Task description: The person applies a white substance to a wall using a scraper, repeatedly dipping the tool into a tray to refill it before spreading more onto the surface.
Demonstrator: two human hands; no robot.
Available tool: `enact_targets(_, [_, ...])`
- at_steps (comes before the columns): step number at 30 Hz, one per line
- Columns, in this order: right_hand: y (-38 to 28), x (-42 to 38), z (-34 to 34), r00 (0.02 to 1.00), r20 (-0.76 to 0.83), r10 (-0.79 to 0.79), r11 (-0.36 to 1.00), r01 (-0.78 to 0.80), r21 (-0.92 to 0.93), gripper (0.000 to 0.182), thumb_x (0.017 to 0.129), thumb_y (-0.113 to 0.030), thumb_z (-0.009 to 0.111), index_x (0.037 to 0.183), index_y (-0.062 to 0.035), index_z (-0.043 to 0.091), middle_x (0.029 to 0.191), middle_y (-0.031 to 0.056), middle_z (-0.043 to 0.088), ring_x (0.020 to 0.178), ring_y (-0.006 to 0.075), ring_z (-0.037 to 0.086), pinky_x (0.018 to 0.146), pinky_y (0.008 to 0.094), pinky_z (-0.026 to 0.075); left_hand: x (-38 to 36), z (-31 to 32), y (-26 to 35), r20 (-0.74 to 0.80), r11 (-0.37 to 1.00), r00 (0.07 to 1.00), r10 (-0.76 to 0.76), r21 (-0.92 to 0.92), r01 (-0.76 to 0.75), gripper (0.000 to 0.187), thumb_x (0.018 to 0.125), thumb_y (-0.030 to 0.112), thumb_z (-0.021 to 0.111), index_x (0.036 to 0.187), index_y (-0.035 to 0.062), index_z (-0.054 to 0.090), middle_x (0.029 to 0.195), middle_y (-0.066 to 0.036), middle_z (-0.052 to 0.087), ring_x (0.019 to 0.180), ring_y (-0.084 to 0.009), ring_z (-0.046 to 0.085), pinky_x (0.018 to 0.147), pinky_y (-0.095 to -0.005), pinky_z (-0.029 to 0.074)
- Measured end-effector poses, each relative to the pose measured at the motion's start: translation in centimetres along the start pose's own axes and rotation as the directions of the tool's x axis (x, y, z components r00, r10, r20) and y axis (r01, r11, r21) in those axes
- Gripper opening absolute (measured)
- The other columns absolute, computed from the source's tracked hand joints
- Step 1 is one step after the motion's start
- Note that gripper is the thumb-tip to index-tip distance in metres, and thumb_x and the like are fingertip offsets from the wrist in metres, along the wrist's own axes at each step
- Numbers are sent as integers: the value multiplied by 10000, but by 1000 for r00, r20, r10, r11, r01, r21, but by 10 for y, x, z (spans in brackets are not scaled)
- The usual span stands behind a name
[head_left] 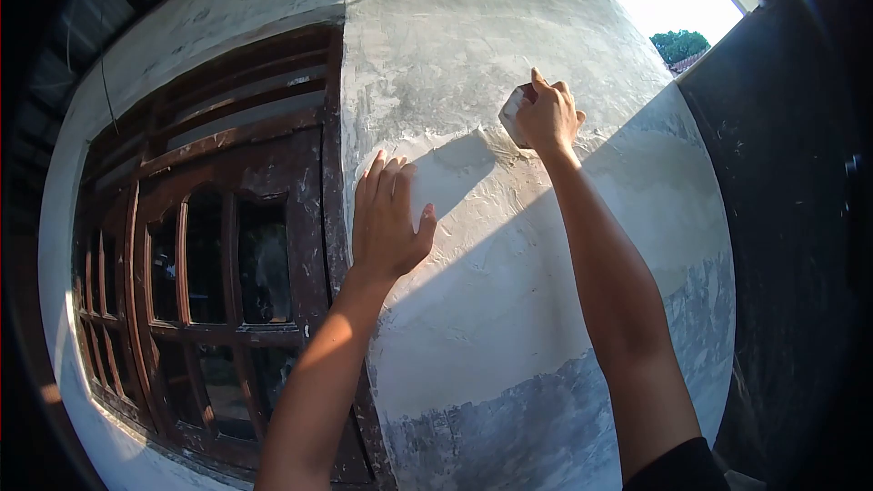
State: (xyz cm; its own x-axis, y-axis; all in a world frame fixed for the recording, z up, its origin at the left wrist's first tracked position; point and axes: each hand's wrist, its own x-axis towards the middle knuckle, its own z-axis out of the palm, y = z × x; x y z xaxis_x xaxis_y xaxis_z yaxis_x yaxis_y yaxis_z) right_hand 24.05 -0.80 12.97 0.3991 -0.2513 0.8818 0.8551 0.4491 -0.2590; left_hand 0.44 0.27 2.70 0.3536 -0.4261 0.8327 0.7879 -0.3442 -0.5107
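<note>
Your right hand (551, 116) is up high on the wall (500, 327), its fingers closed around a small, flat, angular tool (515, 116) with pale material on its face. You pinch it from its right side, and the tool sits against or very close to the rough upper patch of the wall, where the coating is ridged and uneven. Your left hand (391, 218) is lower and to the left, near the window frame—fingers pointing up and slightly parted, thumb out to the side, holding nothing. Its palm faces the wall and its fingertips look to be at the surface, though you cannot tell how firmly they press. Between and below your hands spreads a smoother, pale coated area that ends in a ragged edge above darker, mottled grey. Sunlight crosses the wall on a slant, leaving the lower right part in shade, and a darker shadow lies between your two hands. To your left stands the brown wooden window frame (235, 156) with its glass panes (264, 259), flecked with pale marks. A black sleeve (675, 468) covers your upper right arm. Beyond, on the right, are a dark wall (773, 191) and, farther off, a green treetop (679, 44) under bright sky.
</note>
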Motion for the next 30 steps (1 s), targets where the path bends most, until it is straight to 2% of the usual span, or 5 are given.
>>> enact_targets(4, [-22, -38, 7, 923, 277, -266, 950, 204, 235, 588, 758, -234, 653, 1334, -202, 536, 1077, 103, 568, 1105, 244, 531, 947, 492, 325, 1, 1, 1, -5, 1000, 1000, -1, 1, 1, 512, 766, 162, 614, 1225, 11, 445, 1273, -208, 467, 1298, -416, 341, 1075, -487, 271])
enact_targets(9, [2, -11, -3, 994, -112, -18, 1000, 19, 8, 555, 769, -172, 614, 1318, -138, 541, 1043, 85, 588, 1012, 235, 555, 869, 440, 351, -1, -3, 3, -8, 1000, 1000, 16, -12, -16, 508, 758, 142, 616, 1217, 3, 446, 1244, -213, 486, 1277, -423, 365, 1066, -488, 279])
enact_targets(12, [-21, -33, 2, 995, 74, -74, 955, 49, 292, 593, 759, -202, 677, 1334, -176, 531, 1084, 99, 576, 1062, 240, 554, 918, 452, 352, -2, -1, 1, -24, 999, 1000, -19, -33, 18, 497, 767, 197, 591, 1193, -21, 454, 1224, -226, 480, 1290, -414, 351, 1073, -491, 270])
enact_targets(15, [-33, -45, 18, 959, 233, -159, 983, 133, 124, 576, 778, -225, 641, 1341, -209, 523, 1094, 107, 568, 1101, 253, 547, 968, 496, 326, -2, 0, 0, -42, 999, 999, -35, -25, 34, 502, 754, 139, 618, 1207, 4, 450, 1227, -205, 499, 1263, -427, 377, 1059, -490, 280])
enact_targets(30, [-26, -20, -1, 1000, -3, 22, 986, -21, 168, 518, 785, -208, 591, 1302, -178, 565, 1063, 93, 580, 1055, 218, 550, 930, 446, 319, -4, 1, 1, -59, 998, 997, -51, -48, 49, 505, 748, 172, 616, 1190, -3, 445, 1218, -195, 483, 1257, -414, 375, 1048, -502, 284])
